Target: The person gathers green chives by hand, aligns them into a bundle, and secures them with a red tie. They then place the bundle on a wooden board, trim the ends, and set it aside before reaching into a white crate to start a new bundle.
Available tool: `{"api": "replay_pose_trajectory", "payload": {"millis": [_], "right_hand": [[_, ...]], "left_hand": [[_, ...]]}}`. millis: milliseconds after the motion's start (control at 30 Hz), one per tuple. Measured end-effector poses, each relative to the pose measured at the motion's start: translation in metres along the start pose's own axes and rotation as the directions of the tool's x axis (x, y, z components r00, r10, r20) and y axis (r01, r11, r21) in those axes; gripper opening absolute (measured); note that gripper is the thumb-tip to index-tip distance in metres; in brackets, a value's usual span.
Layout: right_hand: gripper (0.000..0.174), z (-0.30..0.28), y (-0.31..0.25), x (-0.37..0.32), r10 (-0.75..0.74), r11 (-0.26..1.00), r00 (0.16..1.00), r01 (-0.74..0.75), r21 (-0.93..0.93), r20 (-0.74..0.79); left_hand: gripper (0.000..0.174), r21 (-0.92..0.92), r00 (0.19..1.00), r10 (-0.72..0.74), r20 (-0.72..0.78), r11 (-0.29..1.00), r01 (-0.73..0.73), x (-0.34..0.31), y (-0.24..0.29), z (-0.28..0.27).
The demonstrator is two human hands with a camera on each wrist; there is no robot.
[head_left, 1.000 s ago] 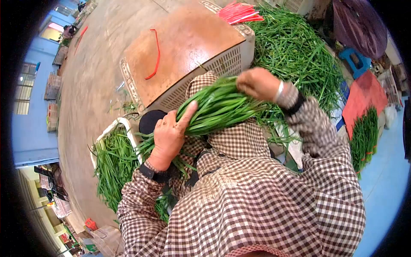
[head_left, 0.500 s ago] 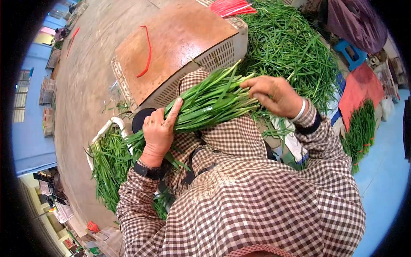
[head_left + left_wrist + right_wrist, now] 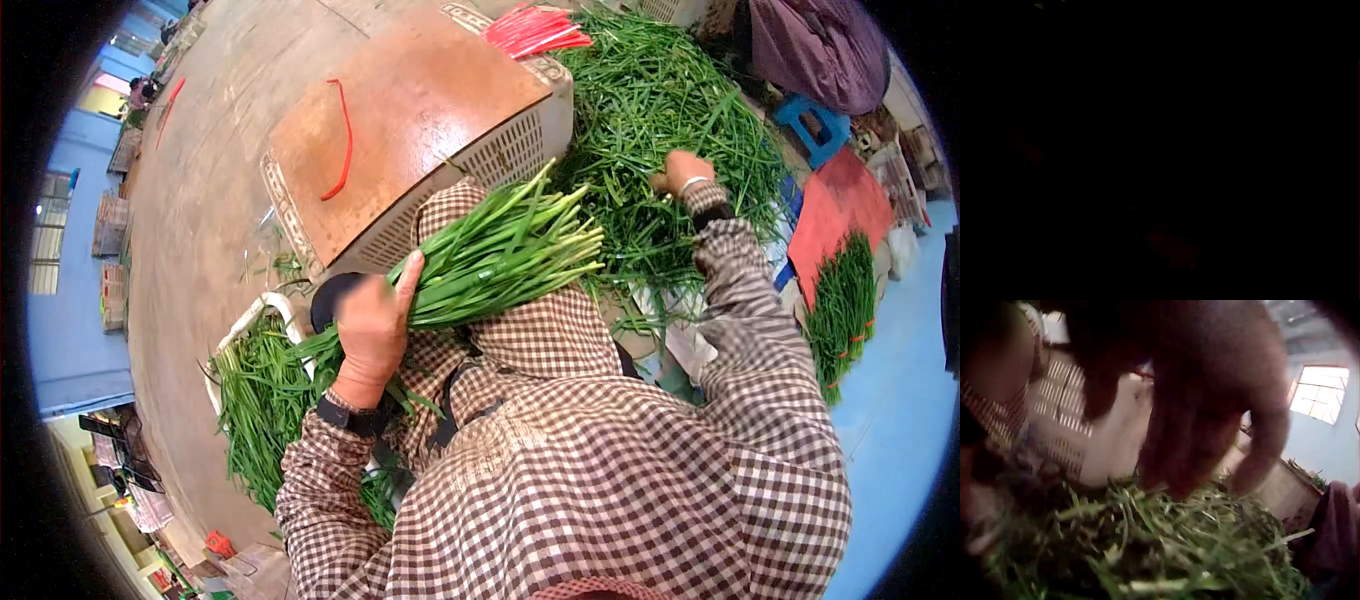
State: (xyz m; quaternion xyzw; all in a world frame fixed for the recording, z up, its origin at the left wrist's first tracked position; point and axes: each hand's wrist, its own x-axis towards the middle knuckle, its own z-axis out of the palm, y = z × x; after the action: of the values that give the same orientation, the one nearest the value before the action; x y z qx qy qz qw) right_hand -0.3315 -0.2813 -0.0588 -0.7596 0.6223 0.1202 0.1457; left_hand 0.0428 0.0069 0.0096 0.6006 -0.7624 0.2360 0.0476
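My left hand [image 3: 372,325] grips a bunch of garlic chives [image 3: 505,265] across the lap, its index finger laid along the leaves and the pale stem ends pointing right. Out at the large heap of loose garlic chives [image 3: 660,110], my right hand [image 3: 688,172] reaches down with the arm stretched forward. In the right wrist view, the fingers [image 3: 1179,444] hang downward, a little bent and spread, with their tips right at the loose leaves [image 3: 1166,550]; nothing shows between them. The left wrist view is almost wholly dark.
A crate topped with a brown board [image 3: 410,110] stands ahead, bearing a red tie [image 3: 347,140] and a bundle of red ties [image 3: 535,30]. Left is a white-handled basket [image 3: 285,305] of chives. Tied bunches [image 3: 842,310] lie right, near a blue stool [image 3: 812,130].
My right hand has left the stem ends of the bunch and moved forward and right to the heap. My left hand keeps hold of the bunch.
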Motion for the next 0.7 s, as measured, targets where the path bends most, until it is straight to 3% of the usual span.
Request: {"api": "replay_pose_trajectory", "payload": {"millis": [33, 67, 100, 167, 233, 267, 300, 367, 433, 500, 533, 567, 633, 667, 700], "right_hand": [[0.043, 0.008, 0.010, 0.012, 0.029, 0.949, 0.991, 0.013, 0.316, -0.127], [0.043, -0.003, -0.001, -0.001, 0.169, 0.927, 0.979, -0.117, 0.357, -0.118], [0.035, -0.015, -0.009, -0.011, 0.145, 0.972, 0.981, -0.115, 0.207, -0.132], [0.027, -0.010, -0.005, -0.002, -0.024, 0.944, 0.974, 0.096, 0.316, -0.225], [0.020, -0.002, -0.008, 0.002, -0.200, 0.826, 0.930, 0.330, 0.456, -0.309], [0.019, -0.001, -0.013, 0.003, -0.208, 0.624, 0.963, 0.263, 0.736, -0.169], [0.027, 0.001, -0.018, 0.003, -0.329, 0.526, 0.934, 0.307, 0.793, -0.144], [0.040, 0.004, -0.042, 0.003, -0.425, 0.542, 0.848, 0.518, 0.662, -0.316], [0.043, -0.018, -0.078, -0.002, -0.514, 0.419, 0.798, 0.553, 0.720, -0.314], [0.045, -0.039, -0.112, -0.012, -0.669, 0.472, 0.705, 0.648, 0.598, -0.236], [0.043, -0.043, -0.125, -0.016, -0.692, 0.540, 0.715, 0.605, 0.585, -0.101], [0.030, -0.037, -0.131, -0.013, -0.777, 0.483, 0.602, 0.757, 0.439, -0.183], [0.023, -0.032, -0.126, -0.008, -0.775, 0.537, 0.612, 0.769, 0.347, -0.156], [0.019, -0.033, -0.117, -0.014, -0.760, 0.478, 0.598, 0.780, 0.404, -0.254], [0.018, -0.042, -0.113, -0.030, -0.683, 0.496, 0.678, 0.704, 0.509, -0.273]], "left_hand": [[0.065, 0.000, 1.000, -0.010, -0.003, 1.000, 0.010, 0.000, 0.001, 0.002], [0.065, -0.045, 0.999, -0.039, 0.001, 0.998, 0.039, 0.001, 0.001, 0.002], [0.064, -0.094, 0.998, -0.054, 0.017, 0.994, 0.056, 0.000, 0.002, 0.000], [0.064, -0.081, 0.998, -0.050, 0.040, 0.995, 0.053, 0.002, 0.002, -0.001], [0.065, -0.061, 0.998, -0.038, 0.059, 0.997, 0.042, 0.000, 0.002, 0.001], [0.065, -0.061, 0.997, -0.039, 0.060, 0.997, 0.042, -0.001, 0.002, 0.000], [0.065, -0.081, 0.998, -0.037, 0.058, 0.996, 0.042, 0.000, 0.003, -0.001], [0.066, -0.099, 0.998, -0.042, 0.053, 0.994, 0.047, 0.002, 0.004, 0.001], [0.068, -0.065, 0.999, 0.004, 0.033, 0.998, -0.002, 0.001, 0.003, 0.003], [0.068, -0.057, 0.999, 0.008, 0.050, 0.998, -0.005, 0.003, 0.003, -0.002], [0.069, -0.052, 0.998, 0.008, 0.069, 0.999, -0.005, 0.004, 0.004, -0.003], [0.069, -0.050, 0.998, 0.007, 0.064, 0.999, -0.004, 0.003, 0.004, -0.003], [0.069, -0.025, 0.997, -0.018, 0.071, 1.000, 0.019, 0.001, 0.003, 0.001], [0.068, -0.025, 0.997, -0.027, 0.072, 0.999, 0.029, 0.002, 0.004, -0.001], [0.068, -0.027, 0.996, -0.038, 0.081, 0.999, 0.040, 0.001, 0.004, 0.000]]}}
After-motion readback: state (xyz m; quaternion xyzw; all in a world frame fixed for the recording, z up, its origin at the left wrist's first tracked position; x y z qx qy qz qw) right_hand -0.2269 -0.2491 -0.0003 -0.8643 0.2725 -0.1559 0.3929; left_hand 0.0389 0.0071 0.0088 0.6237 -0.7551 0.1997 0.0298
